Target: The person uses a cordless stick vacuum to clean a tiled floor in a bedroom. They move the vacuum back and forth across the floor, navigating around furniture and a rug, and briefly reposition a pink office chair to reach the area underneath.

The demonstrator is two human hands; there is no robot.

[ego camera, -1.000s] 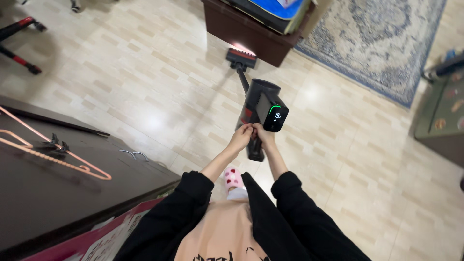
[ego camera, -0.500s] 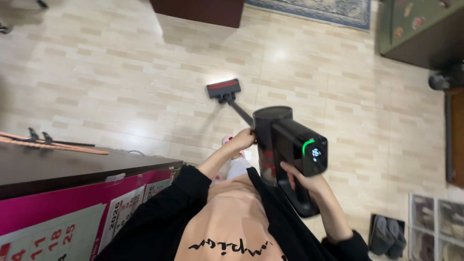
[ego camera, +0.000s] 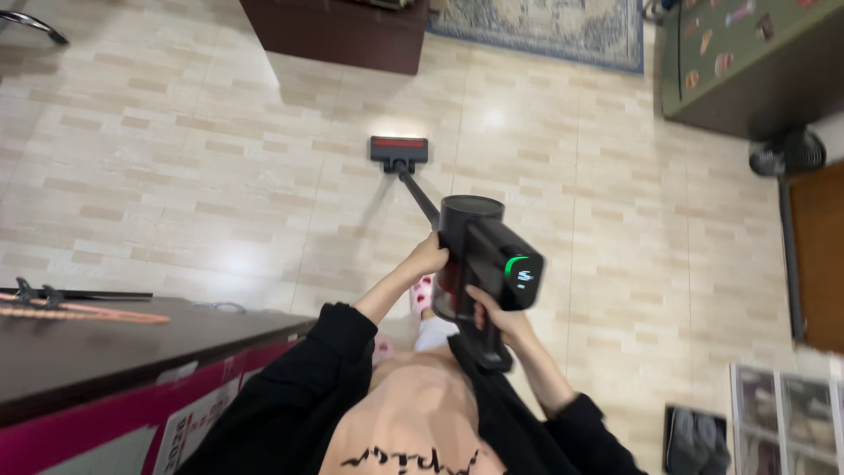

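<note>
Right hand: fingers wrapped around the grip of a black cordless stick vacuum, below its lit display. Left hand: closed against the left side of the vacuum body, beside the dust cup. Vacuum: held in front of the torso, wand angling forward and down to its floor head, which sits flat on the pale tiled floor. Left: dark tabletop carrying an orange hanger. Far edge: dark wooden furniture, patterned rug. Right: green cabinet, small fan.

Black vacuum, green light; beige tiled floor; blue patterned rug.
</note>
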